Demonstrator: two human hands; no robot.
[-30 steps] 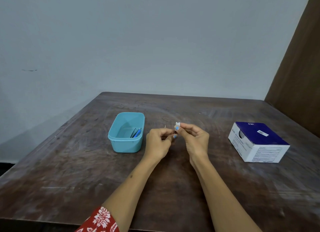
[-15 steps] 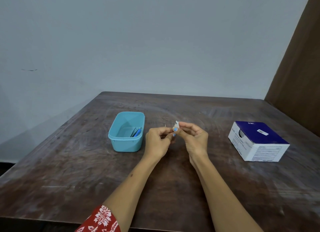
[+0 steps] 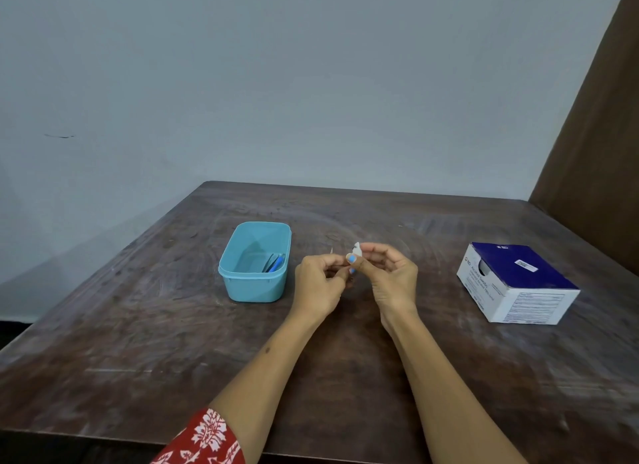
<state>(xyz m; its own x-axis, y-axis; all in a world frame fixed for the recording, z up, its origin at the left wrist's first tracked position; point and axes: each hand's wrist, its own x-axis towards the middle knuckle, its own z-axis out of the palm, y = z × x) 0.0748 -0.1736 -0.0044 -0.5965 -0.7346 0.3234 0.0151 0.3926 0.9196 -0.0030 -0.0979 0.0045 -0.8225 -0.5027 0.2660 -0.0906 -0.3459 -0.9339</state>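
A: What crowds the hands, joined on the white scrap [image 3: 358, 248]?
B: The teal tub [image 3: 255, 287] stands just beside the left hand [image 3: 318, 283], with only a narrow gap there.
A: And the other side?
B: Bare table [image 3: 138, 342] from the right hand [image 3: 390, 277] to the blue-and-white box [image 3: 518, 283], well apart.
A: Beyond them?
B: Open wood back to the wall [image 3: 311, 100] — a brown panel [image 3: 605, 152] closes the far right corner. On the near side, only the forearms cross.

Both hands' fingers [image 3: 352, 259] pinching small white packet [image 3: 357, 248], teal tub [image 3: 255, 283], box [image 3: 518, 283]
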